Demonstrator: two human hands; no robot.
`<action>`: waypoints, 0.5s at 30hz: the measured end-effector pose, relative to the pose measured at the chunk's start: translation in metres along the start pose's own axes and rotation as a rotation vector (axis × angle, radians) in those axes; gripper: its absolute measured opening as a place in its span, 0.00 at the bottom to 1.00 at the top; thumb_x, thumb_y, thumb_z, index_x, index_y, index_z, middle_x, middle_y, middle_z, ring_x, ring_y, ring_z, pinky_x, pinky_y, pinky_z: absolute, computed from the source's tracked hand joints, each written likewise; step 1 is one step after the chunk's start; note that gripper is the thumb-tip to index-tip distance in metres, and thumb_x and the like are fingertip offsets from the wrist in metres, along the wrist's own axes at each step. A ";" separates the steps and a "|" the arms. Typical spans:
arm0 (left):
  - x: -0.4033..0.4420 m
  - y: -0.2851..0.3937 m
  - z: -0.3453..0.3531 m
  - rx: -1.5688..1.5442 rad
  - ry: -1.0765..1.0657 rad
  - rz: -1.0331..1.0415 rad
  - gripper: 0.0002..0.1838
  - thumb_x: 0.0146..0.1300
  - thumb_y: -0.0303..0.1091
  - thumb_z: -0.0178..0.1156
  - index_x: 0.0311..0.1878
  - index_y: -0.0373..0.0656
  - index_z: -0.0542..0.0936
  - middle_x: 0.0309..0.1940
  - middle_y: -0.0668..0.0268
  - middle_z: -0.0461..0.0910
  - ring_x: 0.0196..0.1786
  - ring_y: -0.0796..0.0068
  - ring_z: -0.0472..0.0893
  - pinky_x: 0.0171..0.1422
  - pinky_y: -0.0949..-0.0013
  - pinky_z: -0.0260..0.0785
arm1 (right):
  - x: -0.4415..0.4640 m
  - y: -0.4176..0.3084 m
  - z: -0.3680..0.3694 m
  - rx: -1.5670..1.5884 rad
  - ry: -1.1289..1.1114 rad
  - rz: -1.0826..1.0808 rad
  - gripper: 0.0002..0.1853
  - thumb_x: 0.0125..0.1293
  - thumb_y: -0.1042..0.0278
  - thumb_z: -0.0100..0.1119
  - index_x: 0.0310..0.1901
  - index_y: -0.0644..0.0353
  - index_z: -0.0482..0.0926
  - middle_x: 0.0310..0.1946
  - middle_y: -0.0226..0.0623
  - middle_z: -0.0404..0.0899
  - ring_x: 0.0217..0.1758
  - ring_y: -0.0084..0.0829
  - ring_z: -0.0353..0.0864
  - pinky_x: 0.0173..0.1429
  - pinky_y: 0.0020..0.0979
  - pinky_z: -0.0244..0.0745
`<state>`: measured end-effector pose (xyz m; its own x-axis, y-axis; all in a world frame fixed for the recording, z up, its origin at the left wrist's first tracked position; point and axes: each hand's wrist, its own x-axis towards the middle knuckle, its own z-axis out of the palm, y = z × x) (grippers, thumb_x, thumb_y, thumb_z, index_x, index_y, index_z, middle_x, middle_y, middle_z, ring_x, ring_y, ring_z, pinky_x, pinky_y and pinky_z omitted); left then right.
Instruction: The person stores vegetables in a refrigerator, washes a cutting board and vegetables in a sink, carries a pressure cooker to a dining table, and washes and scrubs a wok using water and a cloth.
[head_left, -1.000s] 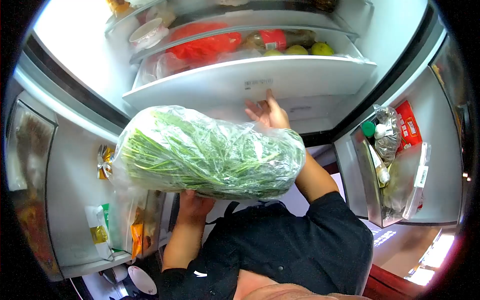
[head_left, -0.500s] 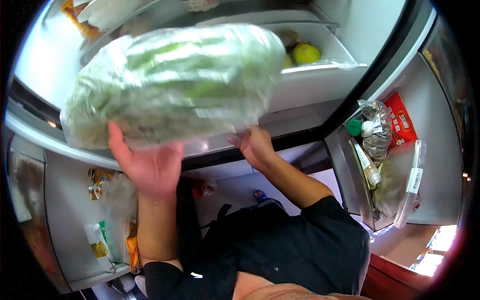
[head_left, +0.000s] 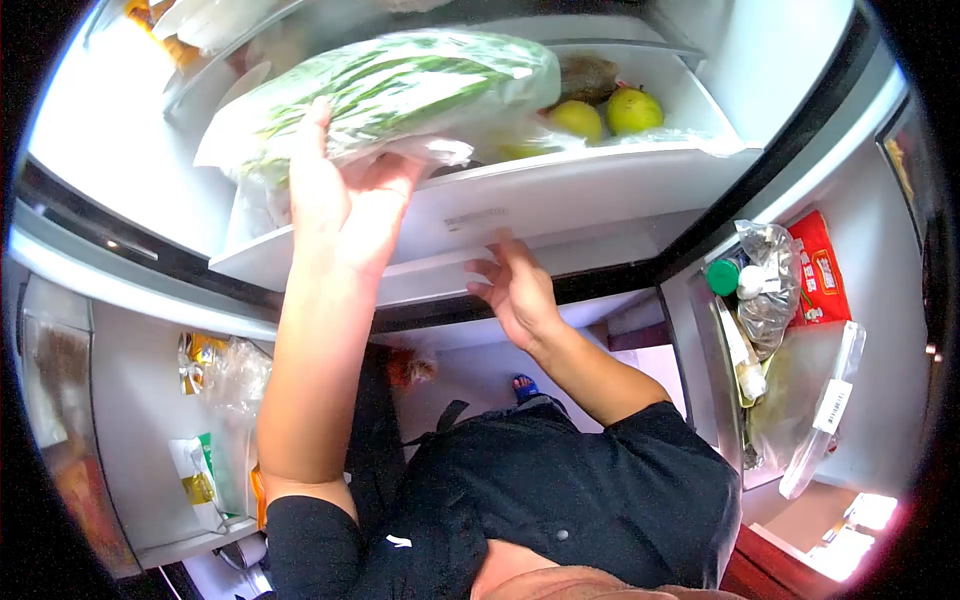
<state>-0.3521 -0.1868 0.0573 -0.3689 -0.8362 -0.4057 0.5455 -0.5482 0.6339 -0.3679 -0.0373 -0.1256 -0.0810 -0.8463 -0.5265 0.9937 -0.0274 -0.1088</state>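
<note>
A clear plastic bag of long green leafy vegetables (head_left: pixel 400 90) is over the left part of a white fridge drawer (head_left: pixel 590 180). My left hand (head_left: pixel 350 195) grips its near side, thumb up against the plastic and the other fingers partly hidden beneath. Just in front of the drawer, my right hand (head_left: pixel 515 290) is apart from the bag, fingers spread and slightly curled, holding nothing. Inside the drawer at right lie yellow-green round fruits, one of them a fruit (head_left: pixel 635 110) in the corner, beside a dark wrapped item (head_left: pixel 588 78).
Both fridge doors stand open. The right door shelf holds a green-capped jar (head_left: pixel 722 277), a red packet (head_left: pixel 822 270) and clear bags. On the left door shelf are a crumpled plastic bag (head_left: pixel 240 375) and packets. A glass shelf (head_left: pixel 235 55) spans above the drawer.
My left hand has carried the bag farther into the fridge, over the drawer, uncovering more of the drawer's front and fruit. My right hand has come away from the bag.
</note>
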 end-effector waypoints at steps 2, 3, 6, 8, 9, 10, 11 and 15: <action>0.004 0.006 -0.005 -0.013 0.101 -0.119 0.27 0.71 0.41 0.55 0.66 0.34 0.65 0.62 0.49 0.69 0.66 0.49 0.68 0.72 0.43 0.62 | 0.001 0.004 0.002 -0.013 0.002 -0.013 0.19 0.73 0.52 0.54 0.57 0.54 0.68 0.49 0.32 0.70 0.46 0.32 0.78 0.42 0.34 0.80; 0.002 0.011 -0.009 0.111 0.012 -0.144 0.27 0.72 0.41 0.54 0.65 0.31 0.64 0.61 0.46 0.70 0.64 0.48 0.70 0.71 0.44 0.64 | 0.001 0.005 0.006 -0.026 0.015 -0.013 0.20 0.73 0.52 0.54 0.57 0.54 0.68 0.50 0.33 0.71 0.46 0.32 0.79 0.42 0.34 0.80; -0.022 0.034 -0.018 0.434 0.102 -0.105 0.28 0.72 0.41 0.55 0.64 0.29 0.64 0.59 0.43 0.70 0.62 0.46 0.73 0.70 0.47 0.66 | -0.002 0.017 0.011 -0.045 0.021 -0.021 0.20 0.72 0.51 0.55 0.57 0.55 0.69 0.50 0.33 0.72 0.45 0.32 0.79 0.43 0.34 0.80; -0.046 0.044 -0.019 0.360 0.052 -0.146 0.27 0.72 0.41 0.53 0.63 0.27 0.64 0.60 0.41 0.70 0.63 0.45 0.73 0.69 0.51 0.69 | -0.008 0.019 0.019 -0.065 0.049 -0.031 0.22 0.73 0.51 0.54 0.60 0.57 0.68 0.51 0.35 0.74 0.43 0.32 0.80 0.40 0.33 0.81; -0.059 0.049 -0.023 0.367 0.037 -0.140 0.26 0.73 0.41 0.51 0.62 0.27 0.65 0.61 0.41 0.70 0.64 0.45 0.73 0.69 0.51 0.69 | -0.012 0.019 0.022 -0.142 0.047 -0.028 0.22 0.73 0.51 0.53 0.60 0.57 0.70 0.51 0.36 0.76 0.44 0.32 0.81 0.38 0.32 0.82; -0.073 0.055 -0.026 0.373 0.022 -0.134 0.25 0.74 0.41 0.49 0.62 0.26 0.65 0.61 0.41 0.70 0.64 0.46 0.73 0.69 0.51 0.69 | -0.017 0.022 0.027 -0.218 0.044 -0.027 0.21 0.73 0.52 0.52 0.59 0.58 0.71 0.52 0.37 0.77 0.45 0.32 0.81 0.37 0.31 0.83; -0.086 0.060 -0.025 0.410 0.047 -0.153 0.24 0.75 0.40 0.46 0.63 0.27 0.65 0.63 0.42 0.70 0.65 0.50 0.74 0.65 0.54 0.73 | -0.023 0.027 0.035 -0.261 0.077 -0.028 0.23 0.74 0.52 0.51 0.59 0.63 0.72 0.52 0.42 0.80 0.39 0.30 0.83 0.33 0.28 0.81; -0.146 0.080 -0.058 0.609 -0.017 -0.061 0.25 0.75 0.40 0.44 0.67 0.32 0.65 0.60 0.44 0.73 0.56 0.56 0.81 0.50 0.63 0.82 | -0.050 0.055 0.032 -0.713 -0.277 0.052 0.18 0.73 0.58 0.53 0.50 0.66 0.81 0.38 0.41 0.86 0.22 0.24 0.80 0.28 0.24 0.77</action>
<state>-0.2108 -0.1087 0.1287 -0.4006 -0.8006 -0.4456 -0.0037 -0.4849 0.8745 -0.3063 -0.0140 -0.0780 0.0802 -0.9423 -0.3249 0.6978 0.2858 -0.6568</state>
